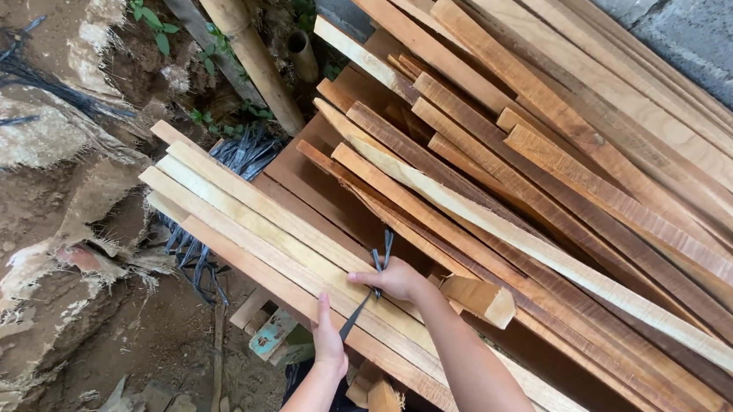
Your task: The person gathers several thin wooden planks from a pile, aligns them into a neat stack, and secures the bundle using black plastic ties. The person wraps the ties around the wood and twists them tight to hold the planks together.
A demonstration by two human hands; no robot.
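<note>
At the far left lies torn sacking [27, 150] over bare earth, with loose black strapping [239, 151] showing beside a bundle of pale wooden slats [241, 222]. The left hand [328, 340] presses flat on the bundle's near edge, fingers extended rather than gripping, pinning the lower end of a black strap [355, 313]. The right hand [395, 279] has its fingers clenched around the strap's upper ends. Binding well likely calls for steady tension with the slat ends squared. To the right, a stack of darker planks [580, 189] leans toward a grey block wall [717, 42].
</note>
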